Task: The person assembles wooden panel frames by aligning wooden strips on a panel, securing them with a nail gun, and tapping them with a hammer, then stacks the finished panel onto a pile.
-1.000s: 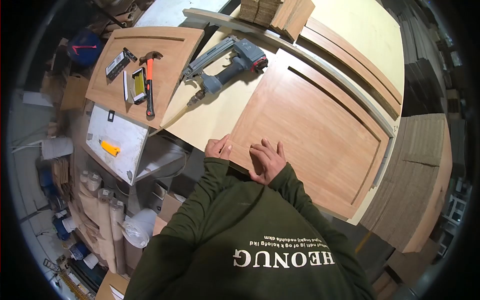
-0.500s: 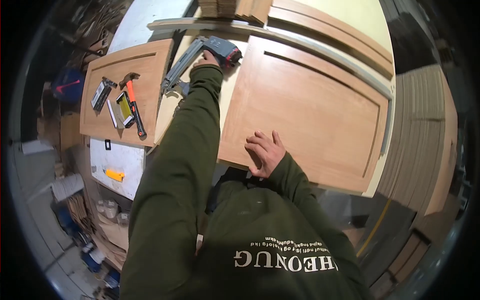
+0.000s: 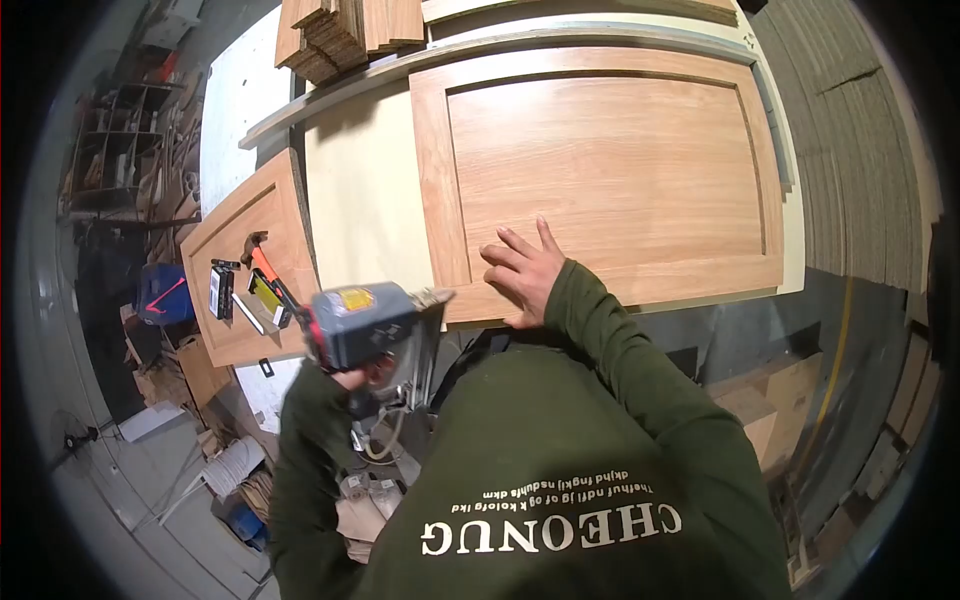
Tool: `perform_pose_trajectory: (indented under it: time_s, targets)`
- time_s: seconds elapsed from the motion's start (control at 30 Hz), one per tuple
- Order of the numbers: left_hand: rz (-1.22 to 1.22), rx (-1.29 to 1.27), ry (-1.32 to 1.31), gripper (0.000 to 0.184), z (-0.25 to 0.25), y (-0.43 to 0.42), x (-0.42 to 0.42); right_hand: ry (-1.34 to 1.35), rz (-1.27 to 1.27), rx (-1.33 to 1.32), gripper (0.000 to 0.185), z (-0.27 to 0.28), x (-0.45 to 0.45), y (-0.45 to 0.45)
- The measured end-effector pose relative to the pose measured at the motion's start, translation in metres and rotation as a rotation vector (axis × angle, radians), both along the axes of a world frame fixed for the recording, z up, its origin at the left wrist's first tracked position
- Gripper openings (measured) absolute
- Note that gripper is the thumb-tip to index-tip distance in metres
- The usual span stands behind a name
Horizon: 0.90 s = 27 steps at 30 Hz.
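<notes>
My left hand [image 3: 368, 376] is closed around the handle of a grey and red nail gun [image 3: 365, 322], mostly hidden beneath it. The gun's nose lies by the near left corner of a framed wooden cabinet door [image 3: 610, 170]; whether it touches the wood I cannot tell. On that door's near rail rests my right hand [image 3: 528, 277], palm down with fingers spread and nothing held. Left of the gun, a claw hammer [image 3: 268, 262] with an orange and black handle lies on another wooden door [image 3: 225, 240], beside boxes of fasteners [image 3: 222, 288].
A long wooden strip [image 3: 480, 52] runs along the far side of the door. Stacked wood pieces [image 3: 325, 40] stand behind it. Flat cardboard stacks [image 3: 850, 130] rise at the right. A pale hose [image 3: 375, 450] hangs below the gun near my body.
My left hand has brought the nail gun from the far left of the bench back to the door's near left corner. My right hand stays on the door. The view has turned.
</notes>
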State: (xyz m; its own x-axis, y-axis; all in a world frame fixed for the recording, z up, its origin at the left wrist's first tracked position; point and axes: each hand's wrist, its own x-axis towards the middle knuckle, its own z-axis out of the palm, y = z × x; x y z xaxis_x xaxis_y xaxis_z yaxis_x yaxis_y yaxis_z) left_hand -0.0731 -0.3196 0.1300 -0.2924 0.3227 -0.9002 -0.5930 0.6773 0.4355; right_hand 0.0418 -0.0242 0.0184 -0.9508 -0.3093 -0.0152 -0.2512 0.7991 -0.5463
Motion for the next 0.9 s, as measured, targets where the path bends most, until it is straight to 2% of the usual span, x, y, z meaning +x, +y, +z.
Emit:
perform_pose_trajectory:
  time_s: [0.03,0.1,0.13,0.17,0.43,0.9]
  targets:
    - [-0.132,-0.165,0.082,0.052,0.007,0.014,0.013,-0.007,0.0,0.003,0.06,0.001,-0.001,0.0]
    - [-0.561,-0.12,0.685,0.057,-0.024,-0.008,0.032,-0.004,-0.005,0.011,0.062,0.001,-0.001,0.0]
    - [-0.745,-0.079,0.889,0.057,-0.054,-0.031,0.029,-0.005,-0.003,0.016,0.064,0.001,0.0,0.0]
    - [-0.793,-0.08,0.963,0.056,-0.063,-0.033,0.028,-0.01,-0.013,0.009,0.065,0.001,0.0,0.0]
    - [-0.82,-0.248,0.99,0.047,-0.071,-0.002,0.042,0.003,-0.043,-0.01,0.073,-0.005,0.0,-0.002]
    - [-0.89,-0.333,0.941,0.032,-0.058,0.011,0.034,0.005,-0.03,-0.017,0.065,-0.004,-0.001,0.0]
